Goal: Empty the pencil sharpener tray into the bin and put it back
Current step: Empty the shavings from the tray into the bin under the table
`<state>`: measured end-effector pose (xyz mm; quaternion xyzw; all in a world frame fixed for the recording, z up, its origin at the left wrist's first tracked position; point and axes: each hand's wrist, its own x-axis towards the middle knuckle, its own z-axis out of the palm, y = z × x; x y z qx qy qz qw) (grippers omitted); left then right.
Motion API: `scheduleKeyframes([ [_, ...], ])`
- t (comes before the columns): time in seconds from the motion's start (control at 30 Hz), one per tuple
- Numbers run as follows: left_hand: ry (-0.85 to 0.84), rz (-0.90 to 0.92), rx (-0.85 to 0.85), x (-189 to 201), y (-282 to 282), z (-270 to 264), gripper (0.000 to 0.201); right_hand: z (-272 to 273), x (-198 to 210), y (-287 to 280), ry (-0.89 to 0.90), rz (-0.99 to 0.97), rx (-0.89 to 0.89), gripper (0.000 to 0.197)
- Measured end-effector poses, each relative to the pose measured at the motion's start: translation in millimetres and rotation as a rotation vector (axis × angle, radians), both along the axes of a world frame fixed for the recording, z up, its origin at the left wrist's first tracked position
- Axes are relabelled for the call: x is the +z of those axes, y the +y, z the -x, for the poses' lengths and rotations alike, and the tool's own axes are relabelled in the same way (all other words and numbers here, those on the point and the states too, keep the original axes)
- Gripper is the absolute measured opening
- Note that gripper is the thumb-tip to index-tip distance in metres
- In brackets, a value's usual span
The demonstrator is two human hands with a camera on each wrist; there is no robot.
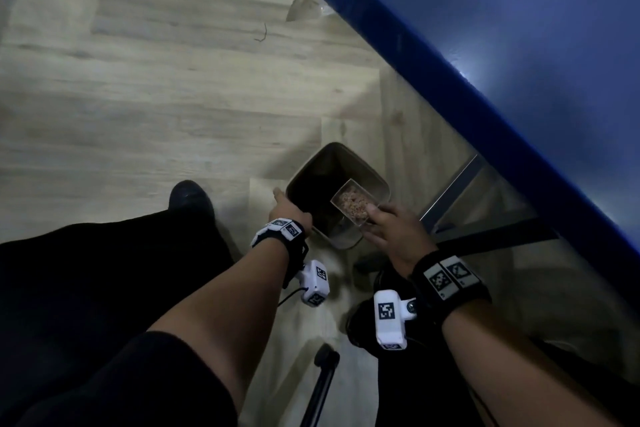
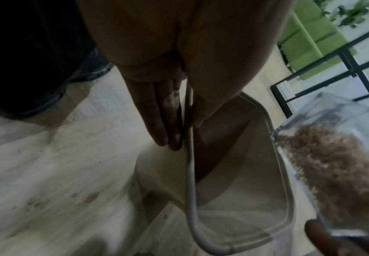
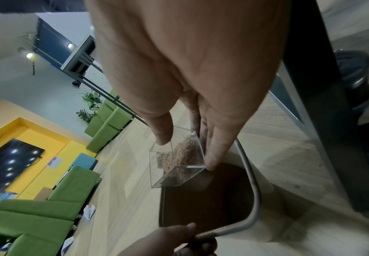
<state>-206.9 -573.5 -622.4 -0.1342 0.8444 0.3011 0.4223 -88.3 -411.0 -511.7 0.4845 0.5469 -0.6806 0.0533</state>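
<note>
Floor (image 1: 138,97): pale wood planks, on which the bin stands; a blue counter (image 1: 519,28) edge is seen running diagonally above and to the right of it

Bin (image 1: 379,184): small, pale, rectangular with rounded corners, mouth open upward and interior dark; placed on the floor ahead of both hands, close by a dark frame leg. Its contents cannot be made out

Left hand (image 1: 287,210): set on the bin's near-left rim; in the left wrist view the fingers (image 2: 166,124) are seen straight down the outer wall and the thumb down the inner one, so that the rim is pinched between them. The bin is judged to be steadied by this grasp

Right hand (image 1: 393,229): grasping the tray by its near end, thumb on one side wall and fingers on the other, as shown in the right wrist view

Tray (image 1: 355,206): clear plastic, box-shaped, held over the right half of the bin's mouth. Its long axis is pointed away from the right hand and toward the bin's middle, the far end lying lower than the held end. The right hand is the nearer and the only one in contact

Shavings (image 3: 184,155): light brown curls with some dark graphite dust, heaped inside the tray; none is seen falling. Emptying is judged not yet done: a steeper tip of the far end is called for, the open side being kept inside the rim so that nothing is spilled on the floor
</note>
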Motion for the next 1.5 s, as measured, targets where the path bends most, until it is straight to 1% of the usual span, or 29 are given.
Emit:
scheduleKeyframes([
  [0.07,-0.004,-0.023,0.043,-3.4,-4.2,0.6,0.095,-0.5,-2.8,-1.4,-0.004,0.003,-0.002,0.035],
  [0.1,-0.005,-0.029,0.051,-1.7,-8.4,1.1,0.092,-1.0,-4.0,-2.5,-0.004,0.009,0.001,0.035],
  [0.2,-0.003,-0.039,0.052,-10.0,-29.1,0.2,0.092,-0.4,-3.8,-10.6,-0.003,0.024,-0.012,0.032],
  [0.27,-0.044,-0.051,0.049,-9.6,-43.4,-1.9,0.091,0.7,-3.5,-19.8,-0.005,0.036,-0.011,0.026],
  [0.3,-0.069,-0.062,0.043,-4.2,-48.8,-3.3,0.088,0.3,-3.7,-25.1,-0.01,0.04,-0.01,0.022],
  [0.37,-0.087,-0.067,0.034,22.5,-54.8,-4.6,0.084,1.8,-3.8,-34.8,-0.014,0.026,-0.003,0.022],
  [0.47,-0.001,0.008,-0.063,47.5,-61.5,0.9,0.094,5.8,-6.0,-42.6,-0.021,-0.04,0.009,0.034],
  [0.6,0.072,0.028,-0.103,65.7,-63.9,1.1,0.098,8.2,-15.2,-45.8,-0.059,-0.242,0.085,0.053],
  [0.73,0.089,0.012,-0.146,64.3,-61.8,-9.7,0.105,9.4,-14.1,-48.9,-0.136,-0.46,0.195,0.05],
  [0.83,0.107,0.034,-0.184,60.6,-60.7,-17.3,0.108,6.3,-14.1,-49.8,-0.159,-0.528,0.243,0.05],
  [1.07,0.13,0.044,-0.188,54.8,-59.1,-19.7,0.113,2.6,-6.0,-40.3,-0.117,-0.599,0.288,0.046],
  [1.2,0.129,0.042,-0.16,56.5,-56.5,-21.4,0.109,6.6,-2.5,-42.4,-0.104,-0.624,0.313,0.045],
  [1.3,0.131,0.034,-0.147,59.0,-54.7,-23.7,0.106,8.9,-2.5,-46.7,-0.095,-0.62,0.296,0.047],
  [1.5,0.116,0.026,-0.144,61.8,-53.1,-24.7,0.107,3.6,-4.0,-50.9,-0.082,-0.617,0.262,0.05],
])
